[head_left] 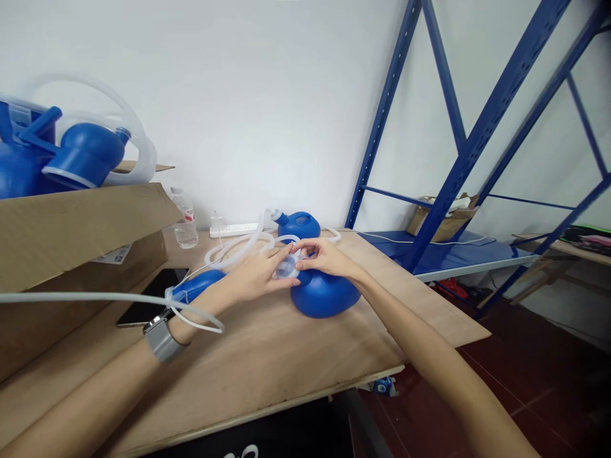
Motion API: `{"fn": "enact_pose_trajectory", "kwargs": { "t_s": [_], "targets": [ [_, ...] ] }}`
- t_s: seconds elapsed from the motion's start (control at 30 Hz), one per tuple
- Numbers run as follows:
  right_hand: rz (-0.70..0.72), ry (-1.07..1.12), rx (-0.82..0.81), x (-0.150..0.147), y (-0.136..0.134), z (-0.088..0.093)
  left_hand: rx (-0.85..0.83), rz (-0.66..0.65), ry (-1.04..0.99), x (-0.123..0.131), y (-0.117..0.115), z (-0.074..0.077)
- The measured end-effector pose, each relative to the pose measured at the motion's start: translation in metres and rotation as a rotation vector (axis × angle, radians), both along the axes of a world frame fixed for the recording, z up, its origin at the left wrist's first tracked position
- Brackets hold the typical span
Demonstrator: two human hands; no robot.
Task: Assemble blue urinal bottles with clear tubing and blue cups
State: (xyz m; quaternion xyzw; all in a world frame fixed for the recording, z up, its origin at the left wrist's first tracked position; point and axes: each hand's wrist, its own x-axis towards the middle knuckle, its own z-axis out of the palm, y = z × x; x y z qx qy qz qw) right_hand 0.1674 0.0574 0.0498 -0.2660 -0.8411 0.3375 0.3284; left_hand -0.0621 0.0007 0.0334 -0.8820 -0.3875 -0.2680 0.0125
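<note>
1. Left hand (pixel 258 277): reaches in from the left. Its fingers lie long over a clear fitting (pixel 286 267) with the thumb beneath, so the fitting is pinched between them.
2. Right hand (pixel 325 257): comes in from the right. The fingers are curled and the fingertips are closed on the far side of the same fitting. How firm the grip is cannot be told.
3. The fitting sits at the top of a blue vessel (pixel 324 294). The vessel rests on the plywood tabletop (pixel 296 356), near the middle and directly below both hands.
4. Clear tubing (pixel 238 249) lies in loops on the table just behind the left hand. Its link to the fitting is hidden by the fingers.
5. A second blue vessel (pixel 298 225) stands behind the hands, near the wall.
6. A grey watch (pixel 162 338) is on the left wrist, and a thin white tube (pixel 95 297) crosses above that forearm.
7. At left, a cardboard box (pixel 71 222) holds more blue containers (pixel 76 156). A dark phone (pixel 153 296) lies flat beside the box.
8. At the back edge are a water bottle (pixel 184 219) and a white power strip (pixel 233 229).
9. At right stands a blue shelving rack (pixel 453 159).
</note>
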Motion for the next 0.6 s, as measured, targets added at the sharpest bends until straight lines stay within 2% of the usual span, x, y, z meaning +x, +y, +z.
{"fn": "enact_pose_trajectory", "kwargs": {
  "t_s": [0.1,0.17,0.27,0.4,0.5,0.6],
  "targets": [
    [-0.161,0.071,-0.004,-0.006,0.003,-0.01,-0.001,0.0,0.064,-0.002,0.0,0.004],
    [-0.205,0.075,0.003,-0.009,0.003,-0.013,-0.006,-0.025,0.06,-0.004,-0.001,0.008],
    [-0.081,0.041,-0.029,-0.008,0.0,-0.011,-0.039,-0.033,0.009,-0.006,-0.002,0.013],
    [0.086,-0.031,-0.052,0.001,-0.003,-0.003,-0.175,0.101,-0.197,-0.014,0.0,0.023],
    [0.068,-0.23,0.068,0.005,-0.006,-0.001,-0.214,0.233,-0.243,-0.024,0.004,0.028],
    [-0.053,-0.505,0.291,-0.001,-0.012,-0.004,-0.195,0.239,-0.045,-0.029,0.006,0.026]
  ]
}}
